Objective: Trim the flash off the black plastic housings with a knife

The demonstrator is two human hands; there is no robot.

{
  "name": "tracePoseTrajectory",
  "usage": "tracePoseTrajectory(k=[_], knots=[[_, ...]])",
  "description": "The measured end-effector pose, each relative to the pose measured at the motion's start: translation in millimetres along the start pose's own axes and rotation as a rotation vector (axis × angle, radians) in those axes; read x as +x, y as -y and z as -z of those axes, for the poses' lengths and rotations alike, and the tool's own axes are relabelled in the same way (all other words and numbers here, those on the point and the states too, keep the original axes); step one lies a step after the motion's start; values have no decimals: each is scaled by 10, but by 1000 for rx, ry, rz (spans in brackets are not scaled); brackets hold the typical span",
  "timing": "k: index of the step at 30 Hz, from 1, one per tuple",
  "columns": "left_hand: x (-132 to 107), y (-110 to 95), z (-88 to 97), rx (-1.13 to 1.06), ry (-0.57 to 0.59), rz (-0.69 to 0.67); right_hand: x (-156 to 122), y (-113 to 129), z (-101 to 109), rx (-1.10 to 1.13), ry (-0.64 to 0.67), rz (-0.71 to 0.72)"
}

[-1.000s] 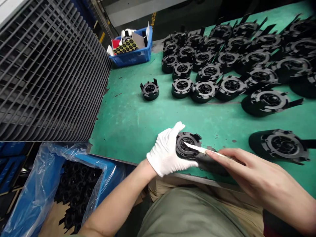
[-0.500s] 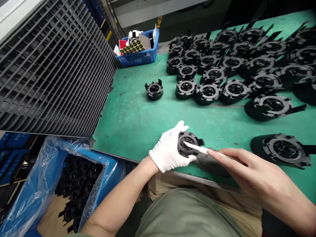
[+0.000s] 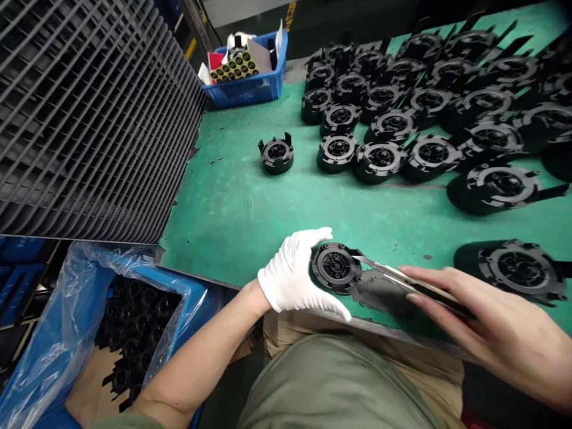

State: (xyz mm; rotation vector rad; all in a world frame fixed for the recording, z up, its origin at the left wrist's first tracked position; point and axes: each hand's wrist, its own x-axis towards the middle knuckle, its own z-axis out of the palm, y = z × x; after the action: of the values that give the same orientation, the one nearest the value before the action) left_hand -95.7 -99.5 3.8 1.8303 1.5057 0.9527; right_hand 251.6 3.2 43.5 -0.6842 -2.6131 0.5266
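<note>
A round black plastic part (image 3: 336, 268) with a ringed, holed face lies near the front edge of the green table. My left hand (image 3: 295, 271), in a white glove, is beside it on the left, thumb and fingers spread wide around its rim; the palm side seems to touch it. My bare right hand (image 3: 473, 322) grips a pair of metal tweezers (image 3: 388, 273) between thumb and fingers. The tweezers' tips are at the part's upper right edge, near its small tab.
Rows of similar black parts (image 3: 383, 158) stand at the back right, with one single part (image 3: 277, 155) apart from them. A blue bin (image 3: 243, 90) holds a sticker sheet (image 3: 235, 67). Grey grid racks (image 3: 89, 119) stand left, above a plastic-lined blue crate (image 3: 187, 316) of black parts.
The tweezers have moved from the middle of the part to its right edge. My left thumb and fingers have spread away from the part's rim.
</note>
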Motion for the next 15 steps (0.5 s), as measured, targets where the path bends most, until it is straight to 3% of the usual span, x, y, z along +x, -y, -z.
tracePoseTrajectory(k=[6, 10, 15], knots=[[89, 176, -192, 182, -19, -122, 138, 19, 1, -129, 9, 163], [94, 225, -183, 179, -30, -228, 156, 62, -26, -198, 43, 178], [162, 107, -110, 159, 49, -187, 180, 78, -37, -217, 48, 165]])
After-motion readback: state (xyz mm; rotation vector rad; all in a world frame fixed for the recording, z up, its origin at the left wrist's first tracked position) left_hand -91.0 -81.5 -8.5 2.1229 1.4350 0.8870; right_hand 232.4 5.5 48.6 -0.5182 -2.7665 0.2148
